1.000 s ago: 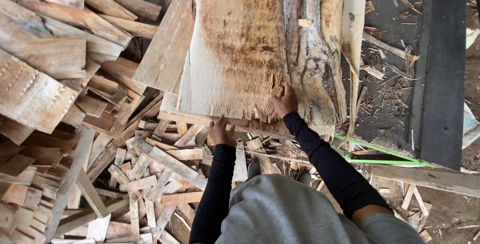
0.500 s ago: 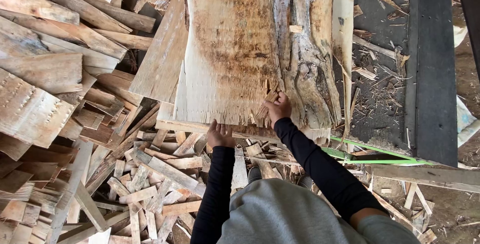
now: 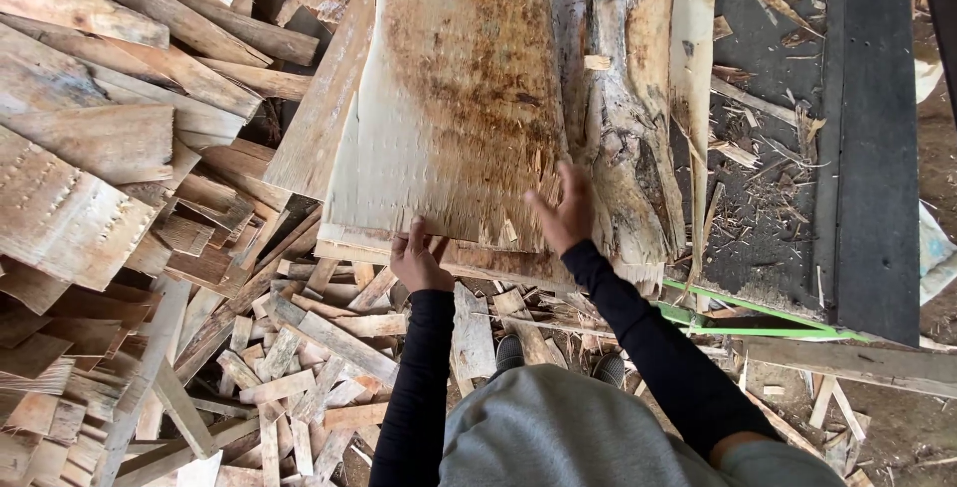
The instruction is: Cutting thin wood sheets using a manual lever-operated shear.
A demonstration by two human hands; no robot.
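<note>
A large thin sheet of wood veneer [image 3: 459, 98], pale with brown stains and a barky strip along its right side, lies on a stack in front of me. My left hand [image 3: 417, 260] grips the sheet's near edge, fingers curled over it. My right hand [image 3: 564, 210] rests flat on the sheet near its splintered lower right edge, fingers spread. Both arms wear black sleeves.
A heap of wood offcuts and planks [image 3: 130, 148] fills the left side. Short scrap strips [image 3: 299, 367] litter the ground by my feet. A dark flat platform [image 3: 857, 128] with wood chips stands at the right, with a green bar [image 3: 758, 313] below it.
My right hand has slid up onto the veneer sheet and opened flat. My left hand has stayed at the near edge.
</note>
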